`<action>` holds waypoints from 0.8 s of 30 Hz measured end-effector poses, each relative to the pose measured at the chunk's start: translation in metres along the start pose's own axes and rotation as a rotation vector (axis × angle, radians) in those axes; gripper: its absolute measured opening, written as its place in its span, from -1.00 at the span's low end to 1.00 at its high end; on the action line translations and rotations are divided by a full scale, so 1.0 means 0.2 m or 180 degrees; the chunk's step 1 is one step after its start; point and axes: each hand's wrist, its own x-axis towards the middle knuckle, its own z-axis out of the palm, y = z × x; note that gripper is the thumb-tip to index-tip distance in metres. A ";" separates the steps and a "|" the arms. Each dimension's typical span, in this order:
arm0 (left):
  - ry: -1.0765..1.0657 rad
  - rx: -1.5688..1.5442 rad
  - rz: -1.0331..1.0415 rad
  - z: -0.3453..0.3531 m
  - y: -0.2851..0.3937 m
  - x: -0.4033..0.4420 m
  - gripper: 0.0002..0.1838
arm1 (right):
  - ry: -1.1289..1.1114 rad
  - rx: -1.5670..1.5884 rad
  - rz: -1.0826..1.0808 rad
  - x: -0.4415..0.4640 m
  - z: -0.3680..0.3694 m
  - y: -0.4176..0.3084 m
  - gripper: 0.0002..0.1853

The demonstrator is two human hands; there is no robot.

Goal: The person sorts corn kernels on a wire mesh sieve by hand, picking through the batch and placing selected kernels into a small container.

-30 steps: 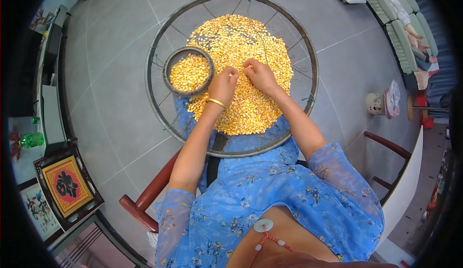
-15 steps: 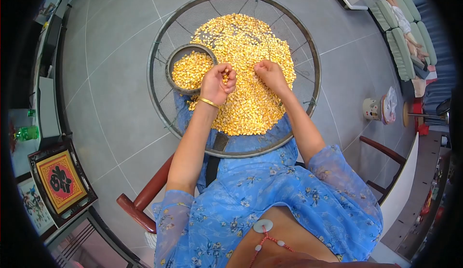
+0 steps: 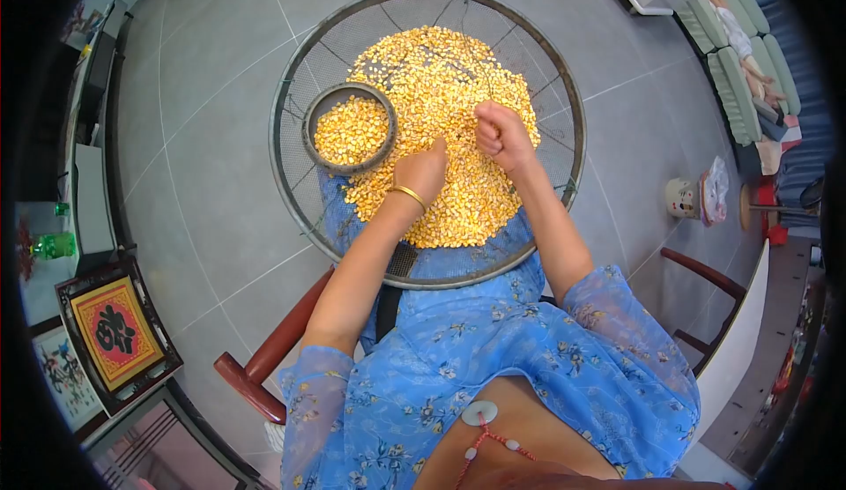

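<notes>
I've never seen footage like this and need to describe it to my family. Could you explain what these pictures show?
There is no machine here: a person works with two bare hands. The only camera is worn on the head, looking forward and down, so left in the picture is the person's left.

A round mesh tray sits over the lap. On it lie loose yellow corn kernels and, at its left side, a round bowl with more kernels inside.

The left hand, with a bracelet at its wrist, reaches down at the kernels. The right hand is curled above them. Whether either holds any, I can't tell.
</notes>
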 end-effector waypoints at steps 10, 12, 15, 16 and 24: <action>-0.0008 0.0485 0.0283 0.10 -0.02 -0.01 -0.89 | 0.0418 -0.3953 -0.0762 0.05 0.01 0.19 -0.80; 0.0022 0.0388 0.0125 0.09 -0.02 0.00 -0.87 | 0.0508 -0.4991 -0.0834 0.03 0.04 0.20 -0.83; -0.0067 0.0248 -0.0087 0.04 0.00 0.00 -0.88 | 0.0390 -0.5172 -0.0856 0.05 0.02 0.24 -0.84; -0.0062 0.0246 -0.0084 0.04 0.00 0.00 -0.88 | 0.0393 -0.5177 -0.0860 0.06 0.01 0.24 -0.84; 0.0358 -0.0814 -0.0437 0.01 -0.05 0.02 -0.81 | 0.0048 -0.5206 -0.0957 0.01 0.08 0.21 -0.83</action>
